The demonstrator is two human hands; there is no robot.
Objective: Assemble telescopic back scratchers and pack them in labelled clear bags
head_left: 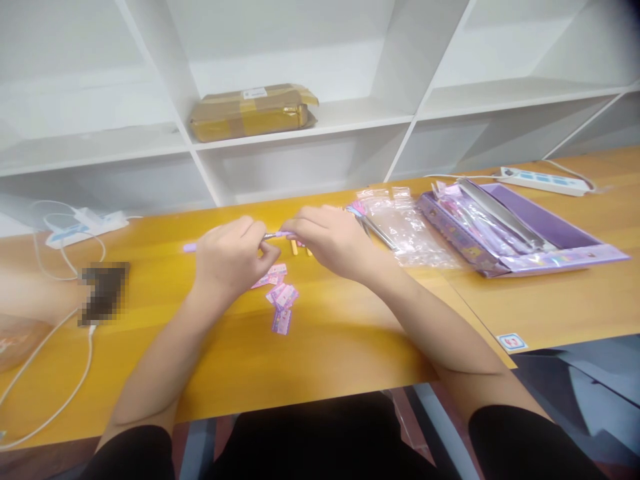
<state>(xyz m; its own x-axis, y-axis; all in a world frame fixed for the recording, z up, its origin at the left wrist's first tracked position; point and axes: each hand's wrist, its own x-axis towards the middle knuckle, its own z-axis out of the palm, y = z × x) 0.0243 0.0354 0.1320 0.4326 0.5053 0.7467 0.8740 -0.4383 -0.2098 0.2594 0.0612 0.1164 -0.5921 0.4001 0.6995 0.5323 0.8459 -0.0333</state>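
My left hand [235,252] is closed around a slim purple stick, whose purple end [189,247] sticks out to its left. From its other side a thin metallic tip [271,235] points toward my right hand [323,237]. The fingers of my right hand pinch a small purple piece at that tip; its shape is mostly hidden. Below my hands, small pink and purple printed cards [283,297] lie loosely overlapping on the table [330,347]. Short yellow pieces [295,248] show beneath my right hand.
Right of my hands are scissors [377,230], clear plastic bags [405,227] and an open purple box [555,260] holding wrapped items. Power strips [545,180] lie at both sides, with white cables and a dark, pixelated object at left. A taped parcel [250,115] rests on the shelf.
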